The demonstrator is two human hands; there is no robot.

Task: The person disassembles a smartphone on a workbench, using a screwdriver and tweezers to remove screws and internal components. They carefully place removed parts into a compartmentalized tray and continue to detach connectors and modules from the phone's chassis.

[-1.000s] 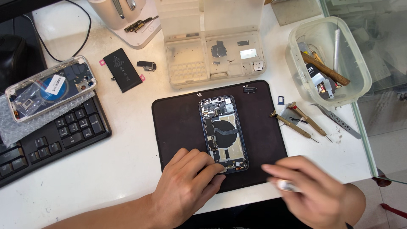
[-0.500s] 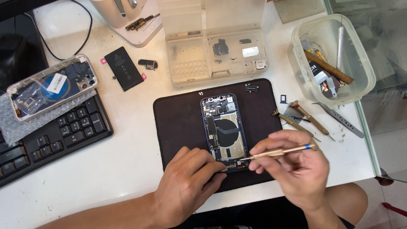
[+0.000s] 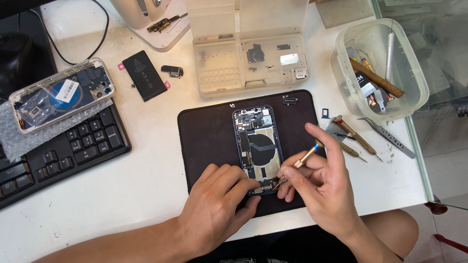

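Observation:
An opened phone [image 3: 257,146] with its insides exposed lies lengthwise on a black mat [image 3: 204,141]. My left hand [image 3: 217,207] rests on the mat, its fingertips pressing the phone's near end. My right hand [image 3: 319,187] grips a small brass-handled screwdriver [image 3: 302,160], whose tip touches the phone's bottom edge beside my left fingertips.
A clear parts organiser [image 3: 251,61] stands behind the mat. A loose black battery [image 3: 144,75], a phone back housing [image 3: 61,95] on bubble wrap and a black keyboard [image 3: 53,156] lie left. A plastic tool tub [image 3: 380,68], spare screwdrivers [image 3: 353,136] and tweezers [image 3: 390,139] sit right, near the table edge.
My right hand has turned the screwdriver from lying level to pointing down, and has brought its tip onto the phone's near end. My left hand has stayed on the phone.

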